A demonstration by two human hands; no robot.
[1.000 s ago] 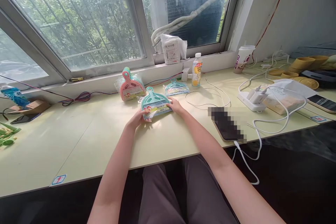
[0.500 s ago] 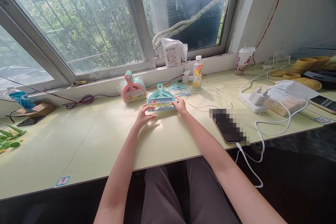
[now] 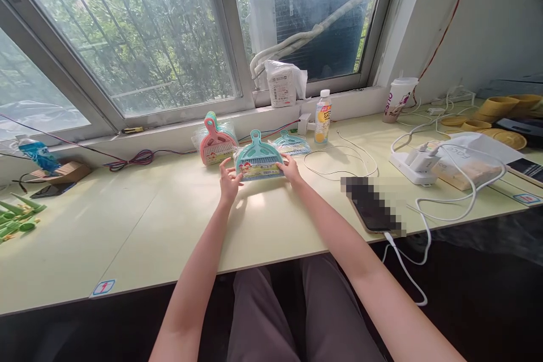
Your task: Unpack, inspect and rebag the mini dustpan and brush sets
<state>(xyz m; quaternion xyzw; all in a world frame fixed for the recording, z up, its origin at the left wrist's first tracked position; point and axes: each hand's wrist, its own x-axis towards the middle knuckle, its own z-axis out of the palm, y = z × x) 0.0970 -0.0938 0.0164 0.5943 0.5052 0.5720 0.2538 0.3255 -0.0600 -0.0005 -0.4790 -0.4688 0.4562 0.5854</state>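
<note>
A mint-green dustpan-and-brush set (image 3: 259,154) in clear wrap, with a printed label across its front, stands tilted back on the table, handle up. My right hand (image 3: 290,171) grips its lower right edge, thumb in front on the label. At the lower left corner is my left hand (image 3: 230,183), fingers apart and curved, thumb tip at the set's edge; whether the other fingertips touch the wrap is unclear. Behind on the left, a pink dustpan set (image 3: 215,144) stands with green ones at its back. Another green dustpan set (image 3: 292,143) lies behind to the right.
A drink bottle (image 3: 323,117) and a wrapped white package (image 3: 283,86) are by the window. On the right are a phone (image 3: 373,206) with a cable, a power strip (image 3: 413,168) and a cup (image 3: 399,100). A blue pouch (image 3: 40,155) and green plastic pieces (image 3: 19,218) lie left.
My left hand has shifted its hold: the thumb that stuck out below is now at the set's corner, and the fingers have moved off to the left. The right hand stays on the edge.
</note>
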